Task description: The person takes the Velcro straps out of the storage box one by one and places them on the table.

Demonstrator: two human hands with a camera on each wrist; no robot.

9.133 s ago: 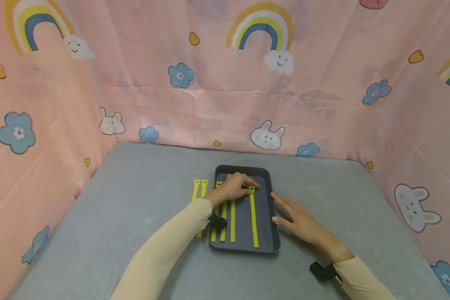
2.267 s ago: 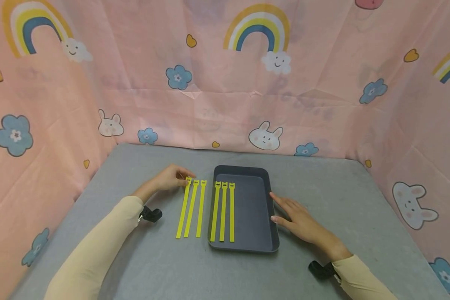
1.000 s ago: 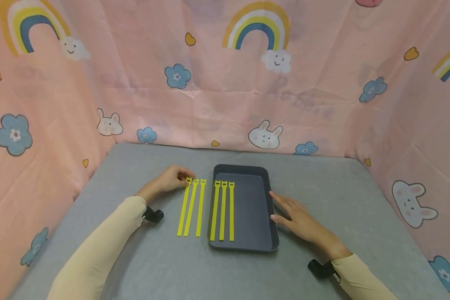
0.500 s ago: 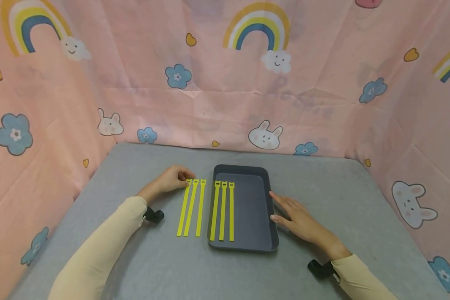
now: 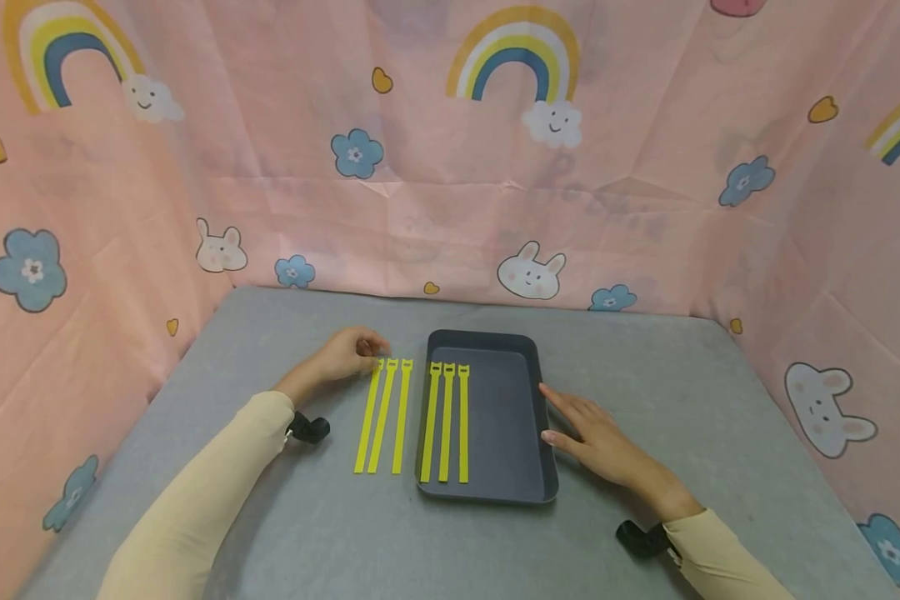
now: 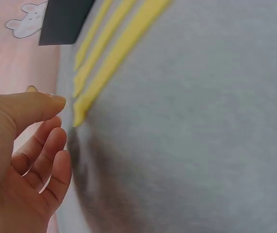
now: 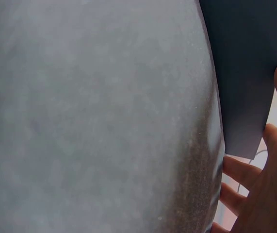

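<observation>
Just now the left grip (image 5: 341, 357) has let go of the leftmost yellow strap (image 5: 367, 423), its thumb and fingers parted beside the head end and holding nothing; that strap lies flat on the grey desk (image 5: 292, 517) next to two others, which makes three out and three straps (image 5: 446, 425) inside the dark tray (image 5: 506, 417). Meanwhile the right grip (image 5: 607, 446) holds nothing either, its extended fingers against the tray's right side; the raised left side stands between the two sets, and pink patterned cloth (image 5: 450, 217) hangs behind.

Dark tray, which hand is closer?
Right: the right hand touches the dark tray on its right side; the left hand is left of it, near the leftmost yellow strip.
</observation>
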